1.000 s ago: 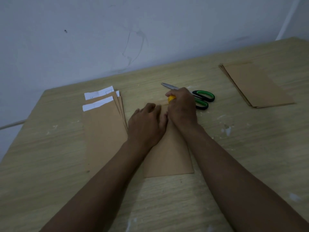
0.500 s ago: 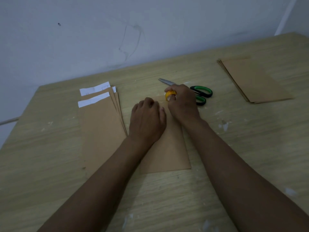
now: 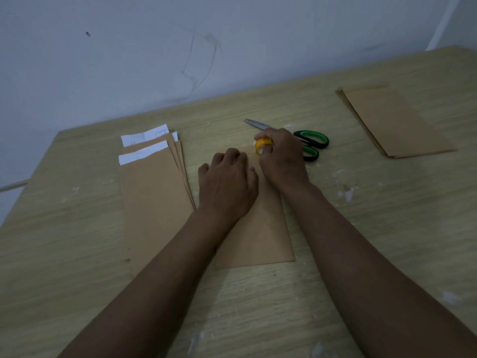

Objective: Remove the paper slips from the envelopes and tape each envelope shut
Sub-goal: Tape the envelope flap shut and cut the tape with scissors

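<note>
Tape [image 3: 262, 145] pinched in right hand [image 3: 282, 161] at envelope [image 3: 260, 233] top, 12 o'clock; left hand [image 3: 228, 187] flat, fingers together, pinning. Risk: envelope slips, tape wrinkles or sticks to table [image 3: 361, 254].

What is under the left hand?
The left hand presses on a brown envelope lying flat on the table. The envelope's top edge is mostly hidden by both hands.

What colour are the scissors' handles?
Green and black scissors handles, clearest in the head view.
</note>
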